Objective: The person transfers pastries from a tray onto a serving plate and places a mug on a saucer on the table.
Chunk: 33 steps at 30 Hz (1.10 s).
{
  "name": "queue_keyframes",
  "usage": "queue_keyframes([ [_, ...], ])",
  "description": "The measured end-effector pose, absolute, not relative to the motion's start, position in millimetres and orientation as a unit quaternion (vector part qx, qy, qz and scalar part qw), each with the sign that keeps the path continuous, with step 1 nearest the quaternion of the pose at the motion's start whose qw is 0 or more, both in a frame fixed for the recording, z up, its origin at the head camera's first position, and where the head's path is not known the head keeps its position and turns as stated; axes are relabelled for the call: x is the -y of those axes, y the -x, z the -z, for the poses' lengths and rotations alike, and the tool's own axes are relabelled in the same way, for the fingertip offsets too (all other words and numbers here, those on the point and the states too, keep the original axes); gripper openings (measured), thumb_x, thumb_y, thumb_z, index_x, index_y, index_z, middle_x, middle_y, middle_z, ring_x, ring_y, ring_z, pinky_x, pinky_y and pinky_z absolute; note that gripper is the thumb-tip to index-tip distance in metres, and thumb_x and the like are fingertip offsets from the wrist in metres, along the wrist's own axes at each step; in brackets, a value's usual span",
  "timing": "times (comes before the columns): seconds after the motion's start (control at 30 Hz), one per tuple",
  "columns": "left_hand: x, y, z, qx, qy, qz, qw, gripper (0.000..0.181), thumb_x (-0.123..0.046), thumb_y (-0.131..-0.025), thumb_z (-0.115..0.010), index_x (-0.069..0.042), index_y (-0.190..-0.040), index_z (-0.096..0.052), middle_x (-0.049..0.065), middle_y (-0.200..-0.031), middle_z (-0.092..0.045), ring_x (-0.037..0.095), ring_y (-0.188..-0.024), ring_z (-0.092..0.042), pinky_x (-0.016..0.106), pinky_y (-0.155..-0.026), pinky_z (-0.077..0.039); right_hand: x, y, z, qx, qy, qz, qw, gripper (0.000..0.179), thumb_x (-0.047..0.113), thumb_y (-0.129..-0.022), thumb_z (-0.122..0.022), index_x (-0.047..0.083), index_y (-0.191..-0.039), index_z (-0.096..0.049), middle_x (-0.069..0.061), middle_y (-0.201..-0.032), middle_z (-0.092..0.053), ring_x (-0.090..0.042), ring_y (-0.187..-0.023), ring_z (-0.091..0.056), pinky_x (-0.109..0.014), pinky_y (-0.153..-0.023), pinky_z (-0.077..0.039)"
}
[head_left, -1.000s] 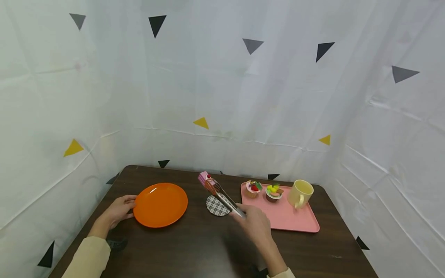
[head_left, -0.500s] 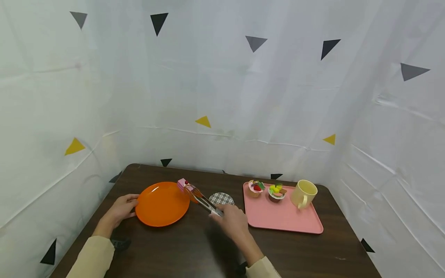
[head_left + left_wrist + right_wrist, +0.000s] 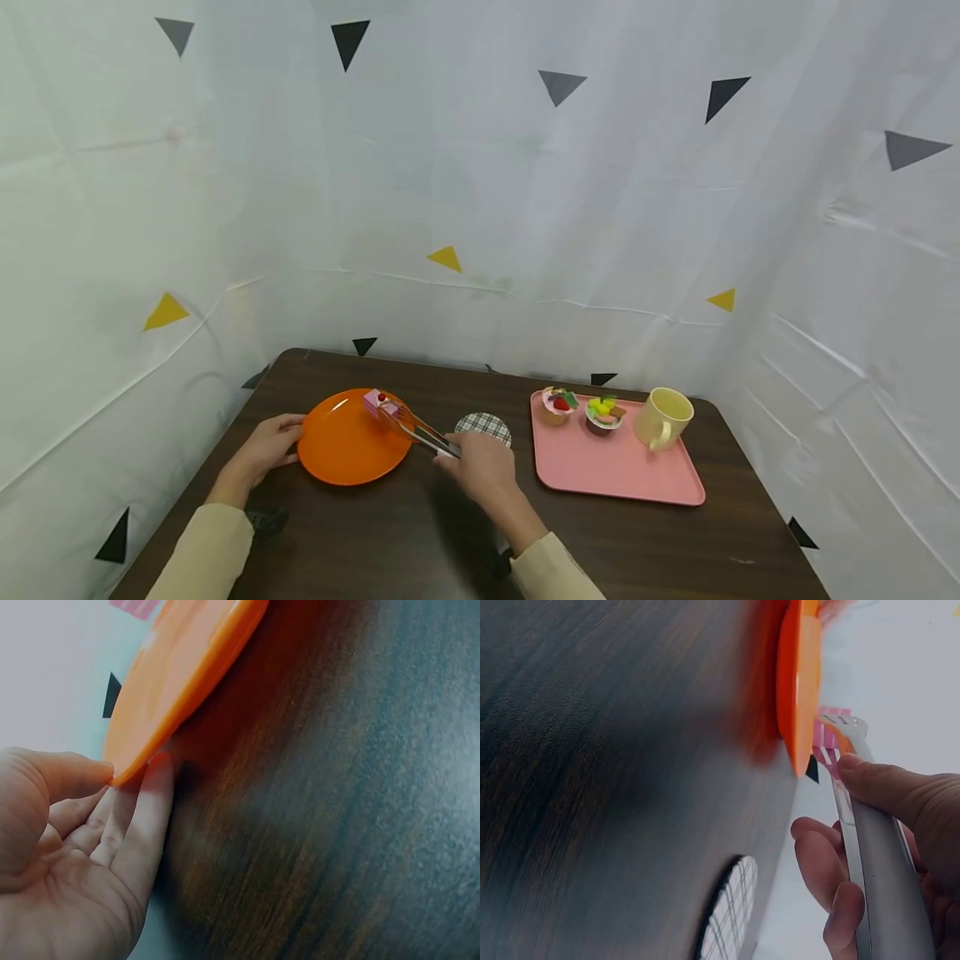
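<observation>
My left hand (image 3: 268,450) pinches the left rim of an orange plate (image 3: 348,454); in the left wrist view the thumb lies on the rim with fingers under it. The right hand (image 3: 480,467) grips metal tongs (image 3: 881,862). Between the tongs' tips is a pink cake piece (image 3: 373,402) with a red cherry on top, over the far right part of the plate. Whether the cake touches the plate cannot be told.
A round checked coaster (image 3: 486,425) lies behind the right hand. At the right, a pink tray (image 3: 615,475) bears a strawberry cupcake (image 3: 557,406), a fruit-topped cupcake (image 3: 603,414) and a yellow mug (image 3: 663,419). White curtains surround the dark table (image 3: 360,550).
The right hand has carried the cake in the tongs leftward and lower, from above the coaster to over the plate. The left hand keeps its hold on the rim.
</observation>
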<state>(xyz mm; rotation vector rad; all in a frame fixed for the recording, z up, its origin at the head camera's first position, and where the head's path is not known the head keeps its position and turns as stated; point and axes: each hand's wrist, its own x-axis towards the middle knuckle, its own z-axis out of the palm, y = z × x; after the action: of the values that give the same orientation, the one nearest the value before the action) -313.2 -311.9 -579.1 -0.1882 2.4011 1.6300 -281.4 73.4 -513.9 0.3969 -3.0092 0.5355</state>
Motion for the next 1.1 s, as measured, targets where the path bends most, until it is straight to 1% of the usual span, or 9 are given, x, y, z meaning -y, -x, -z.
queue_keyframes([
  [0.1, 311, 313, 578, -0.823, 0.068, -0.553, 0.115, 0.055, -0.022, -0.117, -0.042, 0.008, -0.163, -0.034, 0.035, -0.160, -0.044, 0.045, -0.140, -0.056, 0.043, -0.101, -0.064, -69, 282, 516, 0.977, -0.131, -0.163, 0.031, 0.034, 0.047, -0.092, -0.085, 0.030, -0.121, -0.083, 0.007, -0.079, -0.068, -0.014, -0.064, -0.053, -0.032, -0.051, -0.044],
  [0.3, 308, 313, 578, -0.824, 0.085, -0.549, 0.112, 0.055, -0.022, -0.117, -0.043, 0.007, -0.162, -0.036, 0.035, -0.160, -0.045, 0.045, -0.141, -0.055, 0.043, -0.100, -0.064, -65, 284, 521, 0.980, -0.135, -0.137, 0.047, 0.032, 0.046, -0.091, -0.086, 0.029, -0.118, -0.084, 0.006, -0.078, -0.069, -0.015, -0.063, -0.053, -0.034, -0.051, -0.045],
  [0.5, 307, 314, 581, -0.818, 0.091, -0.558, 0.103, 0.053, -0.021, -0.116, -0.044, 0.007, -0.161, -0.038, 0.034, -0.159, -0.046, 0.045, -0.140, -0.055, 0.042, -0.098, -0.065, -63, 287, 527, 0.982, -0.132, -0.123, 0.056, 0.027, 0.048, -0.091, -0.085, 0.031, -0.113, -0.084, 0.007, -0.070, -0.062, -0.018, -0.060, -0.053, -0.037, -0.049, -0.044],
  [0.63, 305, 313, 580, -0.811, 0.100, -0.567, 0.102, 0.053, -0.021, -0.116, -0.044, 0.005, -0.162, -0.038, 0.033, -0.161, -0.044, 0.045, -0.143, -0.053, 0.043, -0.101, -0.064, -61, 289, 528, 0.982, -0.130, -0.123, 0.058, 0.024, 0.047, -0.091, -0.086, 0.031, -0.109, -0.084, 0.007, -0.066, -0.057, -0.018, -0.057, -0.051, -0.035, -0.047, -0.040],
  [0.77, 305, 309, 579, -0.801, 0.112, -0.579, 0.101, 0.054, -0.024, -0.117, -0.045, 0.003, -0.163, -0.039, 0.031, -0.165, -0.040, 0.044, -0.148, -0.050, 0.044, -0.107, -0.060, -59, 290, 527, 0.984, -0.122, -0.123, 0.049, 0.025, 0.047, -0.091, -0.085, 0.030, -0.110, -0.084, 0.006, -0.066, -0.056, -0.018, -0.057, -0.050, -0.034, -0.046, -0.039],
  [0.93, 304, 306, 581, -0.792, 0.126, -0.590, 0.092, 0.055, -0.025, -0.116, -0.048, 0.001, -0.163, -0.041, 0.030, -0.167, -0.039, 0.044, -0.150, -0.048, 0.041, -0.108, -0.059, -57, 289, 524, 0.985, -0.115, -0.126, 0.041, 0.029, 0.046, -0.091, -0.086, 0.027, -0.113, -0.084, 0.004, -0.068, -0.060, -0.020, -0.058, -0.051, -0.035, -0.047, -0.042],
  [1.0, 304, 306, 582, -0.790, 0.132, -0.593, 0.087, 0.054, -0.025, -0.116, -0.049, 0.002, -0.163, -0.041, 0.031, -0.166, -0.040, 0.044, -0.150, -0.049, 0.040, -0.107, -0.060, -56, 289, 524, 0.985, -0.114, -0.124, 0.045, 0.032, 0.046, -0.090, -0.087, 0.027, -0.115, -0.084, 0.003, -0.072, -0.065, -0.020, -0.059, -0.052, -0.036, -0.047, -0.044],
  [1.1, 304, 307, 582, -0.788, 0.138, -0.594, 0.084, 0.054, -0.025, -0.116, -0.050, 0.002, -0.162, -0.042, 0.031, -0.167, -0.039, 0.044, -0.149, -0.050, 0.040, -0.106, -0.061, -56, 287, 522, 0.986, -0.109, -0.120, 0.048, 0.040, 0.047, -0.088, -0.089, 0.026, -0.121, -0.083, 0.001, -0.081, -0.074, -0.021, -0.061, -0.055, -0.039, -0.050, -0.050],
])
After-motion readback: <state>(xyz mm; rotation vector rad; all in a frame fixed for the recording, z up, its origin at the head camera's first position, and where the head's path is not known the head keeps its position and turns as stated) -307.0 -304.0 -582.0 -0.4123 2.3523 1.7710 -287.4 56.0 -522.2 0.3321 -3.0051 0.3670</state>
